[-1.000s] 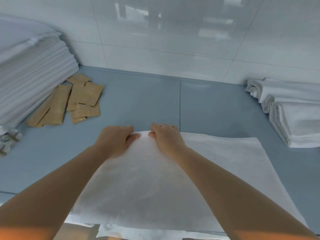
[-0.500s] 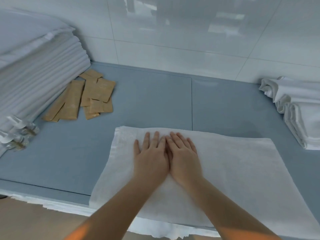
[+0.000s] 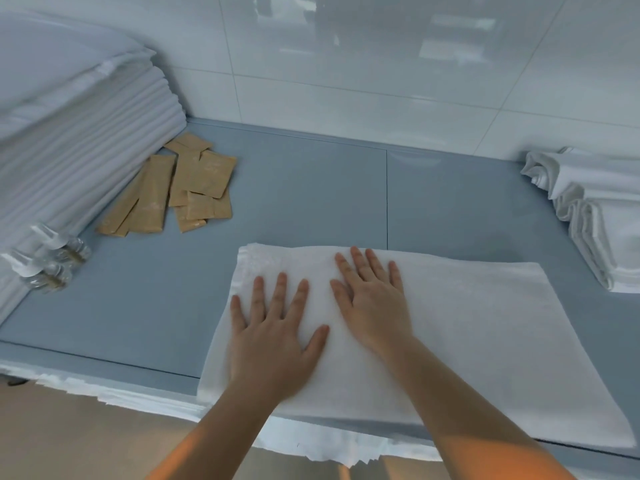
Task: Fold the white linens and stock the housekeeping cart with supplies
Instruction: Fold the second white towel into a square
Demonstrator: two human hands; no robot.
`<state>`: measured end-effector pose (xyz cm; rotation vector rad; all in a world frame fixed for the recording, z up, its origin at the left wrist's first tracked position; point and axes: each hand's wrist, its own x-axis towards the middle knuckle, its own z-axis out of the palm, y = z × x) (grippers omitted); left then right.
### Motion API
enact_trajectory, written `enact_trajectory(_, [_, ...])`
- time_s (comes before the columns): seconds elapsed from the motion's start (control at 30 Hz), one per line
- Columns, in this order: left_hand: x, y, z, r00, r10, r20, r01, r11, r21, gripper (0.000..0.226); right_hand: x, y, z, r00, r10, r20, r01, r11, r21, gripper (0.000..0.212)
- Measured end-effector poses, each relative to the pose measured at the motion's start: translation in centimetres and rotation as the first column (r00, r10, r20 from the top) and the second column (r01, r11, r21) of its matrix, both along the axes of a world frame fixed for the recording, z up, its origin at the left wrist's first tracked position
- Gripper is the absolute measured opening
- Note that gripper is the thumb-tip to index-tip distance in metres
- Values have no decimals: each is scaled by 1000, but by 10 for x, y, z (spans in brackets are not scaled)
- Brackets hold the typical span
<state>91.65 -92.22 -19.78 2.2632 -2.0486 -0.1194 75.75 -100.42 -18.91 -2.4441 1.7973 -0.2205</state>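
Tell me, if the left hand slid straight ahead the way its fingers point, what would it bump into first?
The left hand lies flat on the white linen, fingers pointing toward the wall. Past the linen's far edge comes bare blue counter, then probably the tiled wall. The brown packets sit off to the left.

Folded white linen [image 3: 467, 327] flat on counter [image 3: 304, 202]

Bare table [image 3: 311, 188] lies open at twelve o'clock, running from the flat white cloth [image 3: 485, 323] to the tiled wall [image 3: 381, 81]. At ten o'clock brown packets [image 3: 180, 188] and a tall stack of sheets [image 3: 76, 143] block the way; small clear bottles [image 3: 52, 265] crowd nine o'clock. Folded towels [image 3: 595, 209] close off two o'clock.
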Motion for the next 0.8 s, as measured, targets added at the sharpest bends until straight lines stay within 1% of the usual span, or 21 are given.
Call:
enact_trajectory(0.07, [-2,-17,1,1000,3,6,-3,1000,-4,77,-1,-15,5,1000,7,-19,-6,1000,19,54])
enact_trajectory(0.17, [-3,-41,0,1000,-1,2,1,1000,8,78,5,-27,11,999,-34,-10,34,999,13,51])
enact_trajectory(0.27, [0,-57,-1,1000,-10,16,10,1000,20,78,17,-14,6,999,-1,34,0,1000,8,49])
enact_trajectory(0.37, [5,-68,-1,999,-41,22,40,999,31,78,7,-9,-1,1000,8,0,-8,998,58,53])
enact_trajectory(0.43, [9,-71,0,998,-65,21,64,997,39,78,-20,-17,-2,997,-29,-69,35,996,87,58])
enact_trajectory(0.53, [12,-70,5,993,-112,25,111,992,57,75,-90,-24,-3,973,-177,-145,193,976,104,62])
enact_trajectory(0.6, [14,-69,10,987,-160,24,158,985,67,69,-139,-22,1,943,-292,-159,313,940,135,61])
enact_trajectory(0.67, [10,-64,17,981,-195,8,194,979,60,62,-169,-15,10,911,-367,-189,399,900,174,59])
enact_trajectory(0.73, [-11,-53,25,970,-241,-21,241,969,49,58,-174,-10,19,897,-396,-196,431,883,188,56])
enact_trajectory(0.8, [-52,-40,30,938,-343,-60,345,938,39,55,-154,-4,27,921,-361,-144,382,911,155,52])
